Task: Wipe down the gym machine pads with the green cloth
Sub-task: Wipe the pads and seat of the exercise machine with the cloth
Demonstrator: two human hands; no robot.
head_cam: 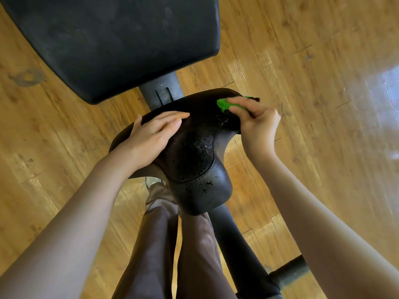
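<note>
Seen from above, two bare hands are working on one black saddle-shaped seat pad (pixel 194 156), with a second, larger black pad (pixel 121 44) sitting just beyond it at the top of the view. There is one green cloth (pixel 226 104), bright green and bunched into a small wad, mostly hidden under fingers. The right hand (pixel 257 124) is pinching that cloth between curled fingers and thumb and is pressing it against the far right edge of the seat. The left hand (pixel 151 134) is lying flat on the seat's left side, fingers straight and close together, palm down. The seat has a pebbled, leather-like surface, with a stitched seam curving round its middle; pale specks are showing across its centre, and a few small worn or wet-looking patches are showing on its narrow near end. A dark metal post (pixel 162 91) is showing in the gap between the two pads. Under the seat, two legs in brown trousers (pixel 164 244) are standing on a glossy wooden floor (pixel 302 61), beside a black frame tube (pixel 239 244) running toward the bottom of the view.
</note>
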